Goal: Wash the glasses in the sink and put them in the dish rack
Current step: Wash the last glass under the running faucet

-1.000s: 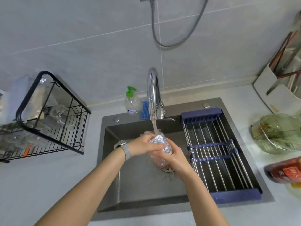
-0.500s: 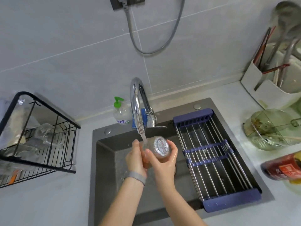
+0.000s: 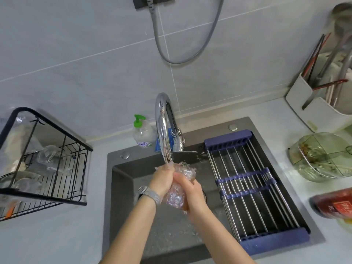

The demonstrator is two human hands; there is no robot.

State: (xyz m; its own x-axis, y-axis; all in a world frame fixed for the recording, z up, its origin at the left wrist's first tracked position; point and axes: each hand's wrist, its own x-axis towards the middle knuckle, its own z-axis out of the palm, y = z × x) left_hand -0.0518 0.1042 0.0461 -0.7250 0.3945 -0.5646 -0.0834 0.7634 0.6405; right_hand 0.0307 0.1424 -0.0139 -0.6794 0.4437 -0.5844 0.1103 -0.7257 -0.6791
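Under faucet (image 3: 164, 128) | both hands grip glass (image 3: 181, 187) (rim blurred)

Clear textured glass (image 3: 181, 185) tilted under running tap, above dark sink (image 3: 122, 180)

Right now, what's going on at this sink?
A person is rinsing a glass under the running tap, over the sink. The left hand and the right hand both grip it. Other glasses already sit in the black rack on the left; this one isn't there yet.
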